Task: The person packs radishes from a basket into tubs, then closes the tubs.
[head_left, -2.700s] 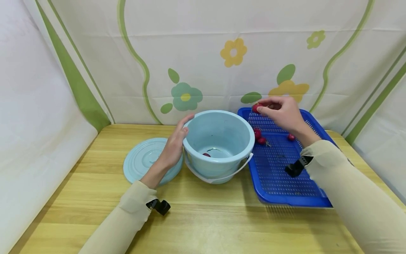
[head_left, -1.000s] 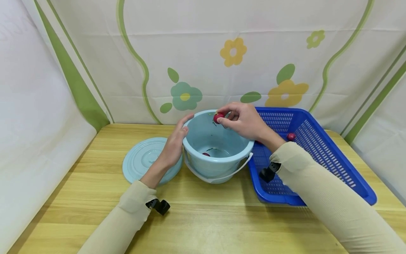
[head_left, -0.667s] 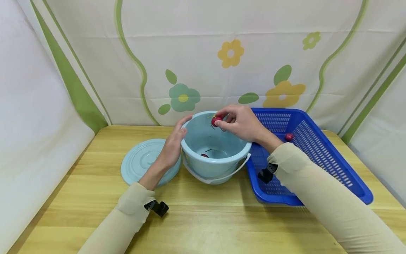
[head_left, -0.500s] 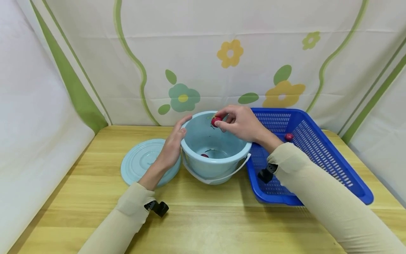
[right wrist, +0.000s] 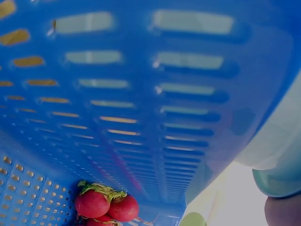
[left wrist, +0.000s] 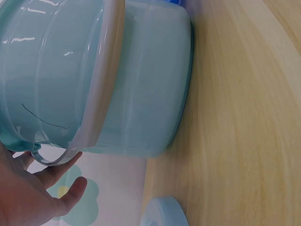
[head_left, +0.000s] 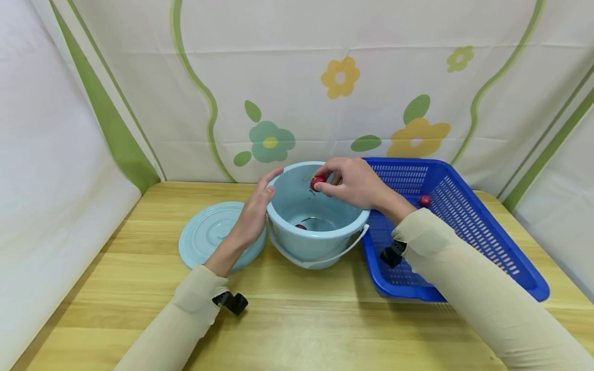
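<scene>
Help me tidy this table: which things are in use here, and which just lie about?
In use: right hand pinching a radish; left hand steadying the bucket; blue basket with radishes.
Lying about: bucket lid.

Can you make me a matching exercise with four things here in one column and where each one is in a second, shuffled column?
Things:
1. lid
2. left hand
3. radish in the right hand
4. basket

Places:
A. over the bucket's opening
B. on the table right of the bucket
C. flat on the table left of the bucket
D. against the bucket's left rim

Pairs: 1-C, 2-D, 3-A, 4-B
</scene>
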